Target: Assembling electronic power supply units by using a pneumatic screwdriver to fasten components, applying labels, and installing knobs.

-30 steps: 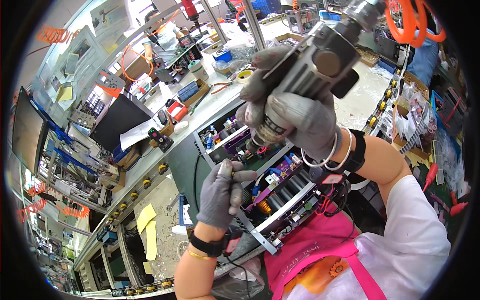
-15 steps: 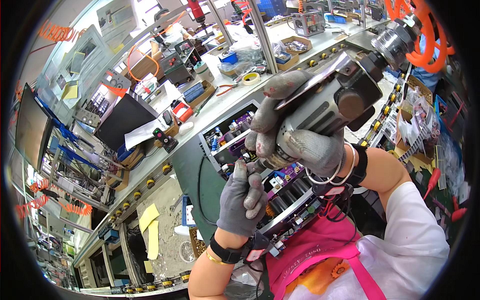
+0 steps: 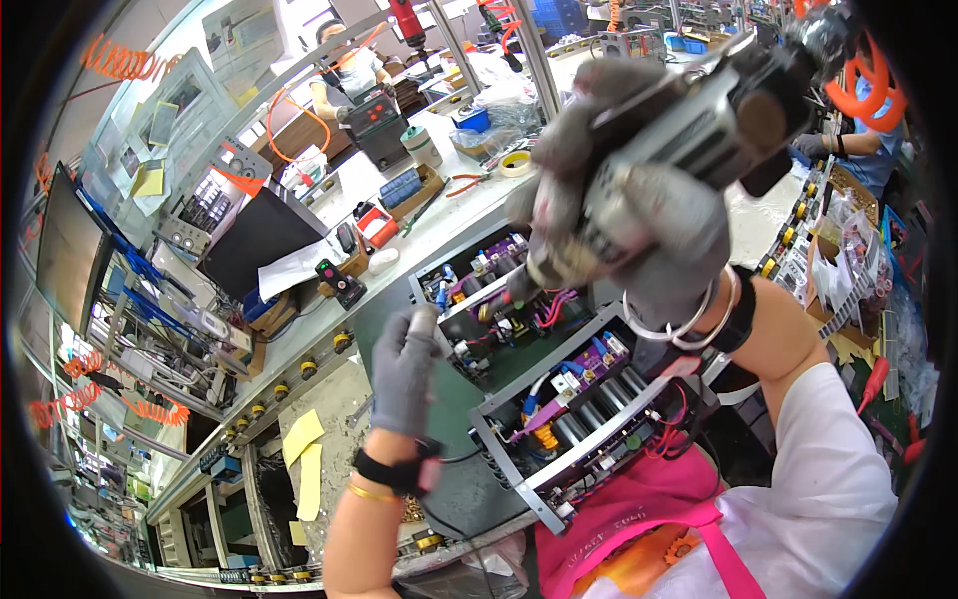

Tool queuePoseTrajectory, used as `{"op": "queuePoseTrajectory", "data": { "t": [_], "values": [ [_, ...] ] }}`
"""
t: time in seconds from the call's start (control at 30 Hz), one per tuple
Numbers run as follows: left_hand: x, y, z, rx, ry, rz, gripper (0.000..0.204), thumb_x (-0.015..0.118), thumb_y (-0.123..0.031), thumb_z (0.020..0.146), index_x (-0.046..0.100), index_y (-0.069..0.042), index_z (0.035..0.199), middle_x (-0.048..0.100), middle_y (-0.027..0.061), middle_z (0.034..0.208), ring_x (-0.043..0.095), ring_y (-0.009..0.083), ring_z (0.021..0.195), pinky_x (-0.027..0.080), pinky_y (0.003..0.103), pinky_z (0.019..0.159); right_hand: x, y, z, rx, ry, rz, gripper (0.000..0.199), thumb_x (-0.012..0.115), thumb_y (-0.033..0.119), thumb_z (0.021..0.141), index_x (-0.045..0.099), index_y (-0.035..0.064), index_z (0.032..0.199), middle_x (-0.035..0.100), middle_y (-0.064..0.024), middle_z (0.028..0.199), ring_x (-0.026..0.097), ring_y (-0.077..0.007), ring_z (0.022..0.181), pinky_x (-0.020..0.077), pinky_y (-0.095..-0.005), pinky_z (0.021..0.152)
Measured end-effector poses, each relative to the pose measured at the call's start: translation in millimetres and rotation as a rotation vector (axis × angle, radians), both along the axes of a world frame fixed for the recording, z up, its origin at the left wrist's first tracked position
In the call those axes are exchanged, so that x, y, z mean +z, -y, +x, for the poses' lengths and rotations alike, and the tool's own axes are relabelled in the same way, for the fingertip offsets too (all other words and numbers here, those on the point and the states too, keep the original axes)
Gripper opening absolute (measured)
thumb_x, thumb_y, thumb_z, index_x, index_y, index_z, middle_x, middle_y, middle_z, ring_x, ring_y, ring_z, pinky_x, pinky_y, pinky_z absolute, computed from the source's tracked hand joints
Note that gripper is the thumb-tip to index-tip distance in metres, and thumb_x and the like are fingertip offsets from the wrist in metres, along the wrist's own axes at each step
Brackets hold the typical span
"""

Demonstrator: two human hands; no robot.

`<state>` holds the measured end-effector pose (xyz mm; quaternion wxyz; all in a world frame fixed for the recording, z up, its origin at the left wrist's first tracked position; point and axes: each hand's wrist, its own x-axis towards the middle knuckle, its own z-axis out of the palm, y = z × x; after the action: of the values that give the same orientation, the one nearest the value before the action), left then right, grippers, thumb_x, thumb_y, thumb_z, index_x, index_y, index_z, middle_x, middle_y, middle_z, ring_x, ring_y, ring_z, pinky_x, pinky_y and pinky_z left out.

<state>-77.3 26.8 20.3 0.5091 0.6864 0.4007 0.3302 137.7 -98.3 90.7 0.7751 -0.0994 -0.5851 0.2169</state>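
Pliers (image 3: 465,184) & tape roll (image 3: 515,164) are lying on bench beyond far open box (image 3: 469,302); near box (image 3: 599,431) is sitting this side. R hand (image 3: 674,215) is gripping power drill (image 3: 699,150), partly hiding far box; L hand (image 3: 404,371) is hovering nearby, fingers part-curled, can't tell if holding anything.

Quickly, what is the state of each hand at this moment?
Left hand: partly curled; whether it holds something small cannot be told.
Right hand: closed around the grey power tool.
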Motion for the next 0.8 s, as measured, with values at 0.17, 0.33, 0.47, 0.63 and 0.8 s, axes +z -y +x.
{"op": "queuePoseTrajectory", "data": {
  "t": [0.17, 0.33, 0.47, 0.63, 0.8],
  "values": [
    [-8.1, -87.4, 22.4, -0.212, -0.629, 0.882, 0.051, 0.071, -0.028, 0.078, 0.056, -0.022, 0.126, 0.056, 0.0117, 0.088, 0.058, 0.0229, 0.077, 0.048, 0.034, 0.074, 22.5, -33.1, 26.0, -0.028, -0.097, 0.129, 0.035, 0.053, 0.010, 0.087, 0.052, -0.0007, 0.120, 0.065, -0.0152, 0.093, 0.066, -0.0210, 0.072, 0.0558, -0.0349, 0.068],
    [-16.5, -111.6, 75.8, -0.564, -0.923, 1.229, 0.015, 0.062, -0.022, 0.078, 0.066, -0.023, 0.093, 0.057, 0.0065, 0.085, 0.062, 0.0264, 0.078, 0.051, 0.036, 0.065, 20.3, -61.0, 50.0, -0.106, -0.032, 0.046, 0.038, 0.057, 0.008, 0.083, 0.050, -0.0006, 0.119, 0.064, -0.0137, 0.092, 0.065, -0.0201, 0.075, 0.0555, -0.0353, 0.069],
    [-32.1, -109.2, 97.4, -0.623, -1.109, 1.457, 0.008, 0.056, -0.020, 0.081, 0.062, -0.015, 0.083, 0.057, 0.0032, 0.075, 0.064, 0.0254, 0.065, 0.052, 0.040, 0.055, -13.0, -101.2, 57.5, -0.089, -0.164, -0.171, 0.036, 0.058, -0.001, 0.078, 0.050, -0.0008, 0.113, 0.062, -0.0113, 0.084, 0.065, -0.0198, 0.071, 0.0553, -0.0330, 0.062],
    [-41.9, -110.9, 104.3, -0.558, -1.071, 1.580, 0.011, 0.056, -0.023, 0.083, 0.060, -0.013, 0.078, 0.056, 0.0028, 0.071, 0.063, 0.0217, 0.060, 0.050, 0.039, 0.049, -52.0, -140.5, 61.9, -0.022, -0.202, -0.367, 0.033, 0.060, -0.001, 0.076, 0.054, -0.0022, 0.109, 0.063, -0.0089, 0.078, 0.065, -0.0194, 0.059, 0.0544, -0.0305, 0.056],
    [-47.6, -110.0, 105.5, -0.489, -1.169, 1.551, 0.015, 0.061, -0.018, 0.073, 0.059, -0.014, 0.088, 0.053, 0.0021, 0.076, 0.061, 0.0199, 0.066, 0.049, 0.036, 0.052, -67.8, -156.9, 62.6, 0.051, -0.214, -0.375, 0.032, 0.062, 0.001, 0.076, 0.055, -0.0027, 0.107, 0.063, -0.0093, 0.077, 0.065, -0.0188, 0.059, 0.0541, -0.0298, 0.055]
  ]
}}
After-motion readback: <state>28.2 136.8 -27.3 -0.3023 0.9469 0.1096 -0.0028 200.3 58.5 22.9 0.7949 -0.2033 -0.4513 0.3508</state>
